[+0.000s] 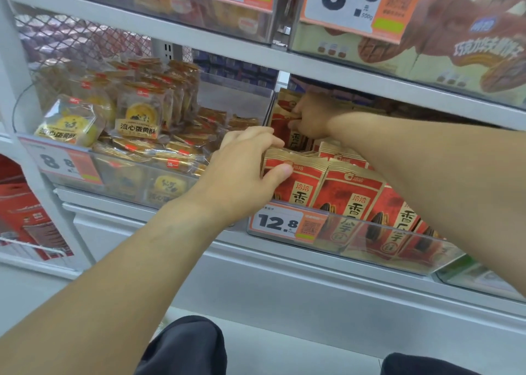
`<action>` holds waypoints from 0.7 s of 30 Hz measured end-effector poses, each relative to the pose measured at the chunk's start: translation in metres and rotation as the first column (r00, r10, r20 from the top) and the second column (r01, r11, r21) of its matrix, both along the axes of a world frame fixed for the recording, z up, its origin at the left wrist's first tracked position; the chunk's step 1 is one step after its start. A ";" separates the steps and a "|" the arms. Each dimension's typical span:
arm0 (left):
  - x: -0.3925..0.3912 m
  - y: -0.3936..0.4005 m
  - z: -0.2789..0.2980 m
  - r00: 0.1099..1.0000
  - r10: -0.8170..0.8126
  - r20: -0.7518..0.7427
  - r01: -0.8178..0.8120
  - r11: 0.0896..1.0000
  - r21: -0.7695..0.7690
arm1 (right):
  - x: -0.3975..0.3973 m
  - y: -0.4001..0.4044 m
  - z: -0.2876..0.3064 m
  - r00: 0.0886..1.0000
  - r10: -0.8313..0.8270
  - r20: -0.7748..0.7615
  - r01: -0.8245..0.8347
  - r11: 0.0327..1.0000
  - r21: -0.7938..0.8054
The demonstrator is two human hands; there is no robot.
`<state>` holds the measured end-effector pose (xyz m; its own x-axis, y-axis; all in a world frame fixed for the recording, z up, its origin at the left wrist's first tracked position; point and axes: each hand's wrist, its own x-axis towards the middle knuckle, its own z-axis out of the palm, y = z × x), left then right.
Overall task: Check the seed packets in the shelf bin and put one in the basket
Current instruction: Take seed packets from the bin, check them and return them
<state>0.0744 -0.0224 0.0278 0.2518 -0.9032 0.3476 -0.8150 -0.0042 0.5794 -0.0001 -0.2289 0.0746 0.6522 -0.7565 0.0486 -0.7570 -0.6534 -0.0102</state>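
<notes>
Red-and-tan paper seed packets (353,201) stand in rows inside clear plastic shelf bin (398,249), behind orange price tag (287,223).

Left hand (242,175): thumb and fingers pinching top edge of front-row packet (296,181).

Right hand (310,118): deep at bin's back, fingers curled on rear packet (284,130).

Basket not in view.

Advice: tilt packets forward one by one, check faces, keep row upright; lift chosen packet straight up by top seam, avoid dragging neighbours.

Single head-worn view, close, angled forward and down at the shelf bin (398,249).
</notes>
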 end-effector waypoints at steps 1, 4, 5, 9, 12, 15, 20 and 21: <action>0.001 -0.001 -0.002 1.000 0.002 -0.005 -0.002 1.000 -0.013 | -0.003 0.002 0.002 1.000 0.004 -0.010 -0.004 1.000 0.018; 0.002 -0.003 -0.005 1.000 0.014 -0.027 -0.016 0.998 -0.059 | -0.016 0.013 0.010 0.999 0.051 0.010 -0.051 0.994 0.093; 0.002 -0.004 -0.006 0.999 0.016 -0.032 -0.018 0.997 -0.073 | -0.021 0.020 0.013 0.997 0.055 0.048 -0.060 0.991 0.120; 0.004 -0.008 -0.008 0.996 -0.041 -0.080 0.036 0.997 -0.066 | -0.051 0.049 0.021 0.984 0.022 0.179 -0.056 0.981 0.184; 0.004 -0.011 -0.010 0.996 -0.012 -0.092 0.004 0.996 -0.091 | -0.079 0.073 0.027 0.975 0.041 0.217 -0.086 0.976 0.202; 0.002 -0.017 -0.009 0.992 0.086 -0.098 -0.098 0.986 -0.135 | -0.101 0.099 0.028 0.951 0.202 0.233 -0.233 0.965 0.117; -0.004 -0.033 -0.013 0.967 0.208 -0.150 -0.232 0.959 -0.165 | -0.091 0.122 0.000 0.950 0.303 -0.078 -0.311 0.941 -0.131; -0.006 -0.036 -0.014 0.960 0.228 -0.162 -0.255 0.952 -0.168 | -0.085 0.125 -0.006 0.953 0.264 -0.149 -0.290 0.939 -0.184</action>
<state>0.0685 -0.0582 0.0141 0.5122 -0.7324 0.4486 -0.7140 -0.0729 0.6963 -0.0855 -0.1043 0.0682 0.8449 -0.5274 0.0892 -0.5330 -0.8161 0.2234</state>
